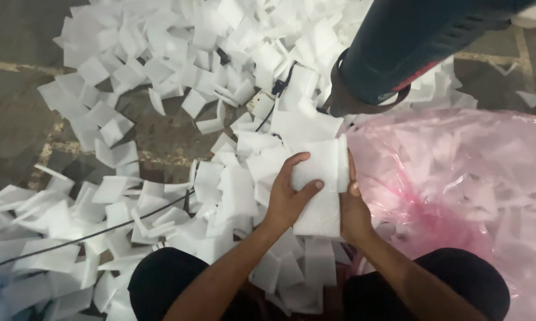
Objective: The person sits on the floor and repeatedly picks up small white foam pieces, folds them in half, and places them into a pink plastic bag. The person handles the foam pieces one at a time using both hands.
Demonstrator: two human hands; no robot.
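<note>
floor [18,119]: dull grey concrete, pale seam lines | cover: scattered white foam sheets [119,77] | light: dim, even

Grey concrete floor [18,119], scattered white foam sheets [161,59], black cable [89,235], pink plastic bag [458,178]

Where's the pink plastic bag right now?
In the head view, the pink bag lies on the right, just beside the right hand and the foam stack held in both hands.

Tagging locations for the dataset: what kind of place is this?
Probably a small workshop or packing floor, not a home. White foam sheets lie heaped over a bare concrete floor, a large pink plastic bag holds more, and both hands grip a foam stack.
</note>
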